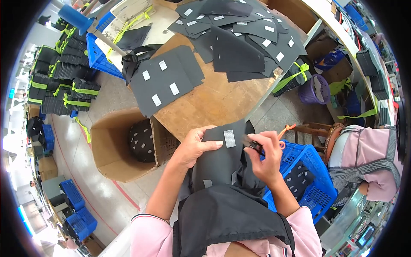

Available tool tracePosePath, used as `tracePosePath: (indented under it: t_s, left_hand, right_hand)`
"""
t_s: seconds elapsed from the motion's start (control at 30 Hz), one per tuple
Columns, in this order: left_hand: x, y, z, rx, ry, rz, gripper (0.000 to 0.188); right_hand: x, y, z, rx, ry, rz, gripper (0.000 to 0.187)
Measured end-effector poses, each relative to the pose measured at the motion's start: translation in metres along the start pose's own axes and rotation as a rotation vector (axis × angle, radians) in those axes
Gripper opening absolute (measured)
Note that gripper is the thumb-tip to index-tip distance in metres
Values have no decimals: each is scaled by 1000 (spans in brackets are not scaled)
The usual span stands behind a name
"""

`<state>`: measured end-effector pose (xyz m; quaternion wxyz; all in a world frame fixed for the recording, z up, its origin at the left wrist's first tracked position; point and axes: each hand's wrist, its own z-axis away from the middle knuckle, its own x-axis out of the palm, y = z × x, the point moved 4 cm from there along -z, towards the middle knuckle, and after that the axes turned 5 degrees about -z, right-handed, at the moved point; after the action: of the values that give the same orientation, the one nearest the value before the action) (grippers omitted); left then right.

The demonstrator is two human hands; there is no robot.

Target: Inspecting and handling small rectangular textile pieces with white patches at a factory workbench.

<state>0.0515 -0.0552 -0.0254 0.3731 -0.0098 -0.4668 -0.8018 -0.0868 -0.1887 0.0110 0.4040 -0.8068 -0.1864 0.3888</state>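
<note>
My left hand grips a black fabric panel by its left edge, thumb on top next to a pale grey rectangular patch. The panel hangs over my lap, and lower patches show near my black apron. At the panel's right edge, my right hand is closed around small dark thread snips, their tip blurred. An orange cord shows beside that hand. Ahead on the worn wooden table lies a short stack of black panels with white patches.
Loose black panels cover the table's far side. An open cardboard box holding patched pieces stands left; a blue crate with more stands right. Tied black bundles are piled far left. A person in pink sits close on the right.
</note>
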Motion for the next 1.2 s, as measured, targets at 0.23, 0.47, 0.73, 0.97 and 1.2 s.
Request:
tracePosePath:
  t_s: [0.23, 0.47, 0.73, 0.97, 1.2]
  left_hand:
    - [2, 3, 3, -6, -52, -31, 33]
    - [-3, 6, 5, -20, -17, -85, 33]
    - [-13, 3, -1, -38, -46, -54, 30]
    - [-48, 18, -4, 308, 455, -935, 18]
    - [-77, 26, -17, 533, 746, -1349, 14]
  right_hand:
    - [6, 0, -12, -81, -114, 28, 31]
    - [8, -3, -21, -231, -196, 172, 30]
    - [18, 1, -28, -197, -230, 132, 25]
    - [49, 24, -62, -18, -277, -42, 25]
    - [130, 44, -121, -279, -288, -21, 26]
